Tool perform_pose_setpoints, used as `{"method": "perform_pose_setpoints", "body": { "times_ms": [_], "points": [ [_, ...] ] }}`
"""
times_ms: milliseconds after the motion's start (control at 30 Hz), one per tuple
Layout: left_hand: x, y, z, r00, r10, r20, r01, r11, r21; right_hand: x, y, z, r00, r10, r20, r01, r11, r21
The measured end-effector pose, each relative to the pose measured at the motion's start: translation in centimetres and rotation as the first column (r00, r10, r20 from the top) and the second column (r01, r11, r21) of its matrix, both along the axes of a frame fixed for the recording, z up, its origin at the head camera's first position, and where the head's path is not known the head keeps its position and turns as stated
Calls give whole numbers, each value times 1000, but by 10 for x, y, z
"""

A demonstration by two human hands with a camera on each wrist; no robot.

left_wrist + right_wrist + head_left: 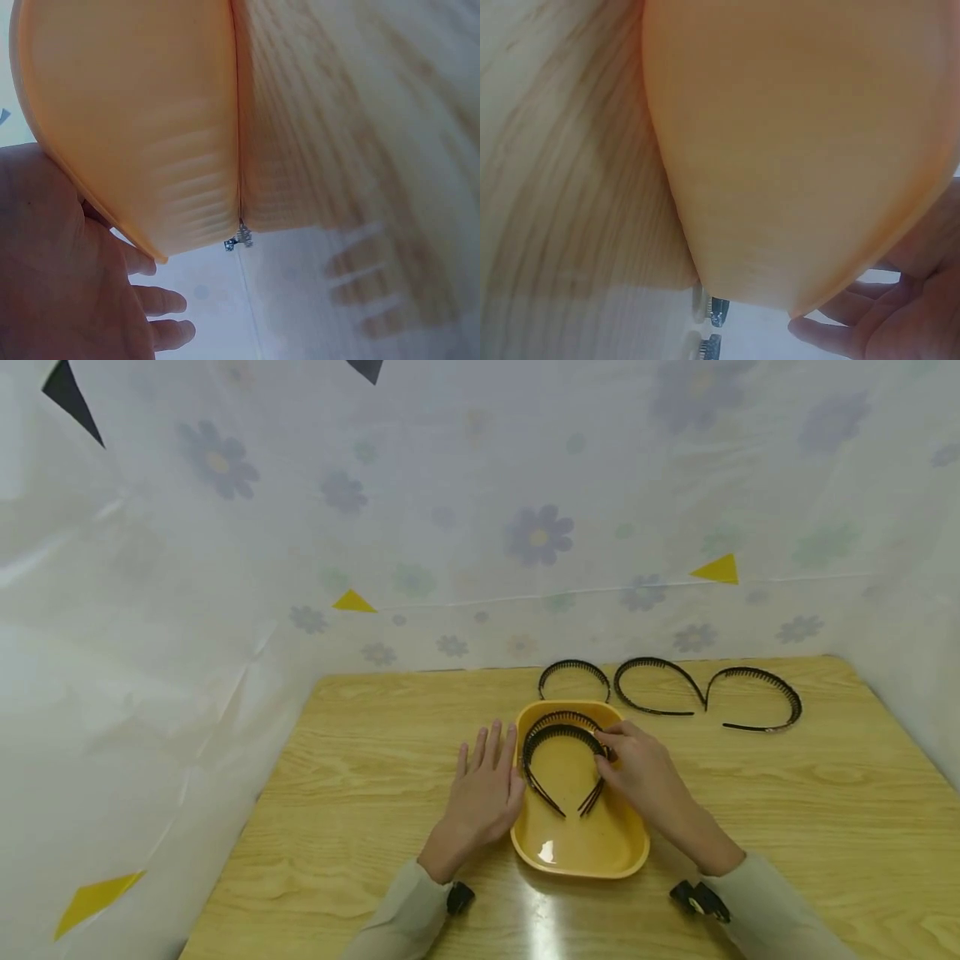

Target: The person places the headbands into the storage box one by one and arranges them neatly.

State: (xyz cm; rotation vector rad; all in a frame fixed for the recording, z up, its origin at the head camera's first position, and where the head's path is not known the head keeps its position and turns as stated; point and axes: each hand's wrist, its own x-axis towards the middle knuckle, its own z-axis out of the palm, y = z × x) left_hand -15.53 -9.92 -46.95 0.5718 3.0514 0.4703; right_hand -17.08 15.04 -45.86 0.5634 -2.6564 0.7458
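Note:
Black toothed headbands (564,731) lie overlapping inside a yellow plastic tray (581,852), their ends pointing toward me. My right hand (645,768) reaches over the tray's right rim and pinches a headband's right side between thumb and fingers. Along the left rim my left hand (483,797) rests with its fingers straight, steadying nothing between them. The left wrist view has the tray's outer wall (142,135) with the left hand (67,262) at its rim. In the right wrist view, the right hand's (915,300) fingers bend at the rim; the headbands inside are hidden by the wall.
Behind the tray stands one more black headband (573,663). Two others, a middle headband (651,660) and a right headband (787,693), lie at the table's back right. A flowered white sheet (450,527) hangs behind the wooden table (360,777).

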Motion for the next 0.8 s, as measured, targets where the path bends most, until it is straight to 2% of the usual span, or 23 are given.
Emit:
{"method": "perform_pose_setpoints", "body": {
  "times_ms": [500,800],
  "points": [
    [-2,1,-2,1000,1,-10,-1,1000,0,-6,-3,2,999,-9,31,7,997,79],
    [-2,-1,-2,1000,0,1,0,1000,-4,-5,-8,6,999,-6,37,0,986,166]
  ]
}}
